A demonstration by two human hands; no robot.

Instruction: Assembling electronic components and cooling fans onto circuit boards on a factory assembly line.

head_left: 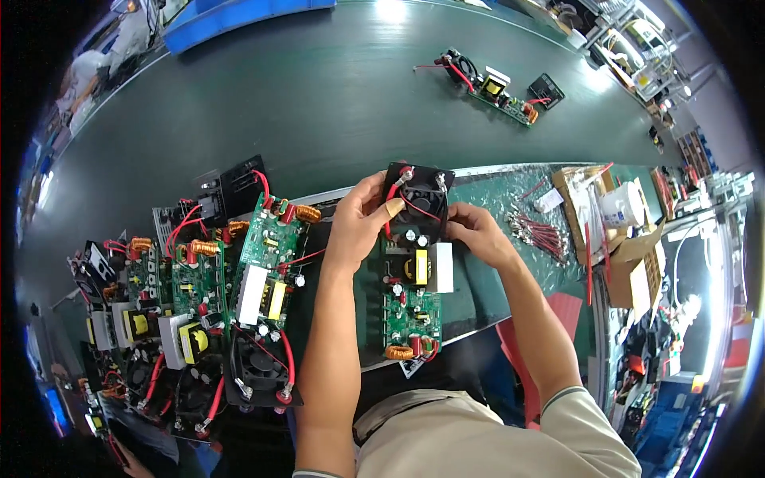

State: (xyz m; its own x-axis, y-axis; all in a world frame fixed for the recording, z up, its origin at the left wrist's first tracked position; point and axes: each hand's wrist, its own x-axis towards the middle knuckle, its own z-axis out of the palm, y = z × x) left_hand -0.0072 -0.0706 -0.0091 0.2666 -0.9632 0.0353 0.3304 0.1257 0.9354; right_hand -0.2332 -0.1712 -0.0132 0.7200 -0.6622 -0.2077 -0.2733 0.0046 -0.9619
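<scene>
Before me a black fan panel (423, 191) stands tilted at the far end of a green circuit board (414, 315). Red cables run from terminals on the panel toward the board. My left hand (356, 223) grips the panel's left edge, its thumb on the fan side. At the lower right edge of the panel, my right hand (480, 233) is closed with fingertips pinched together; whatever they hold is hidden. The board carries a yellow-black transformer (416, 267), a white block (441, 268) and a copper coil (399, 351).
Several similar board assemblies (263, 271) crowd the left. Another assembly (496, 86) lies on the green conveyor belt (319, 103), below and right of a blue bin (247, 22). Red wire leads (540, 233) lie on the right, beside a cardboard box (637, 271) and white cup (621, 205).
</scene>
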